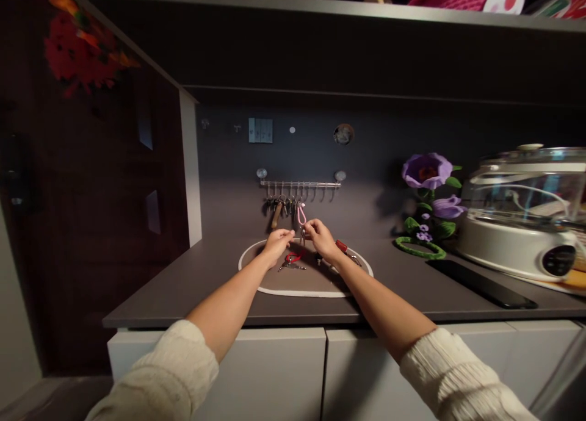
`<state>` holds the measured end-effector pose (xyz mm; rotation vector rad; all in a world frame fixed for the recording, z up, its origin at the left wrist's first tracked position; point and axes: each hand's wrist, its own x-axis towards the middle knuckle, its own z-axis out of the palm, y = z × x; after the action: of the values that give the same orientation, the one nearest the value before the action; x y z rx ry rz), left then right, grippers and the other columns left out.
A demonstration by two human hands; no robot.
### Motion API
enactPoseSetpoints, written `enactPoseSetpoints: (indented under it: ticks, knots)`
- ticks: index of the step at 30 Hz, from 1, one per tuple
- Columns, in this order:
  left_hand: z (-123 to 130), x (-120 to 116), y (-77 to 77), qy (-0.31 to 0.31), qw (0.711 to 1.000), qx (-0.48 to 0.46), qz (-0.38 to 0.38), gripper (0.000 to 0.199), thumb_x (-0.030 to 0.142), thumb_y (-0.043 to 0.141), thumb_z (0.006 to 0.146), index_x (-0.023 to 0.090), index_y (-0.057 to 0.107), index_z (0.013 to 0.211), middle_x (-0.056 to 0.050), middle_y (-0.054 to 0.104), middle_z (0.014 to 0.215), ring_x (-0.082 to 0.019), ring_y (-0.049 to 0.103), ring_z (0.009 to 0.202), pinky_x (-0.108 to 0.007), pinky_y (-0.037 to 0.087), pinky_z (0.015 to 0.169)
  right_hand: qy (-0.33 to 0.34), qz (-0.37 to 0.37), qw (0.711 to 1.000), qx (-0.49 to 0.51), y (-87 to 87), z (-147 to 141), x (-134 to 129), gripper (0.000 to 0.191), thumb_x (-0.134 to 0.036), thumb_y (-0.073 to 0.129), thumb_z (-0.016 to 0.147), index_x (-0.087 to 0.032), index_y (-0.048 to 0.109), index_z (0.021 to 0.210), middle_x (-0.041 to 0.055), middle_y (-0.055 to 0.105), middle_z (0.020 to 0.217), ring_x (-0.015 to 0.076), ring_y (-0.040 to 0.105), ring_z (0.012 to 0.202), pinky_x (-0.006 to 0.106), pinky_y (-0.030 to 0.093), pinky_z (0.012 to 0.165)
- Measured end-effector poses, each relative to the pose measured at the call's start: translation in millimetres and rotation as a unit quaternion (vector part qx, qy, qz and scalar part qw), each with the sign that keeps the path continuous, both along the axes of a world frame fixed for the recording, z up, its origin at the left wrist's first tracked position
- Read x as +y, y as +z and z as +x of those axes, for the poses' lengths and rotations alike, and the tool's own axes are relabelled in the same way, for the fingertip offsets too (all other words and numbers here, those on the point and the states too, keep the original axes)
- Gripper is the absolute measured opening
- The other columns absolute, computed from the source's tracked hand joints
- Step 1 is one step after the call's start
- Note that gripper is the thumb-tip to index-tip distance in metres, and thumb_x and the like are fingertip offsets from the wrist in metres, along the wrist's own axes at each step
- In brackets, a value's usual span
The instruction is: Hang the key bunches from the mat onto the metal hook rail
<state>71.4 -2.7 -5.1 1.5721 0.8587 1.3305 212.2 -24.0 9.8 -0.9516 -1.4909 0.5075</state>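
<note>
A metal hook rack (302,184) is fixed to the wall, with several keys (282,204) hanging on its left half. A pink strap (301,213) hangs from one of its hooks, just above my right hand (320,237). The fingers of that hand are pinched at the strap's lower end, by a small metal piece. My left hand (278,245) is closed beside it, thumb and fingers together; what it holds, if anything, is too small to name. Below them, a red strap with keys (293,259) lies on the oval mat (302,294).
More items, one of them red (341,246), lie on the mat behind my right forearm. To the right are a purple flower ornament (428,172), a black phone (480,282) and a white appliance (513,244). A shelf (320,9) hangs overhead.
</note>
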Motion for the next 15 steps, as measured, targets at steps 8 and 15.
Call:
enactPoseSetpoints:
  ticks: [8, 15]
  knots:
    - [4.0, 2.0, -6.8, 0.093, 0.982, 0.147, 0.074, 0.025, 0.033, 0.047, 0.073, 0.014, 0.058, 0.060, -0.002, 0.057, 0.055, -0.010, 0.048, 0.051, -0.022, 0.034, 0.054, -0.026, -0.051, 0.987, 0.147, 41.6, -1.6, 17.1, 0.010, -0.026, 0.046, 0.077, -0.018, 0.042, 0.072, -0.0055, 0.047, 0.058, 0.0067, 0.049, 0.052, 0.020, 0.044, 0.051]
    - [5.3, 8.5, -12.6, 0.107, 0.975, 0.176, 0.083, 0.028, 0.035, 0.045, 0.074, 0.015, 0.058, 0.060, -0.001, 0.056, 0.053, -0.010, 0.047, 0.049, -0.022, 0.031, 0.049, -0.039, -0.072, 0.971, 0.223, 81.4, -2.8, 46.3, 0.020, -0.016, 0.038, 0.083, -0.017, 0.042, 0.064, -0.0050, 0.044, 0.043, 0.0079, 0.049, 0.040, 0.021, 0.045, 0.046]
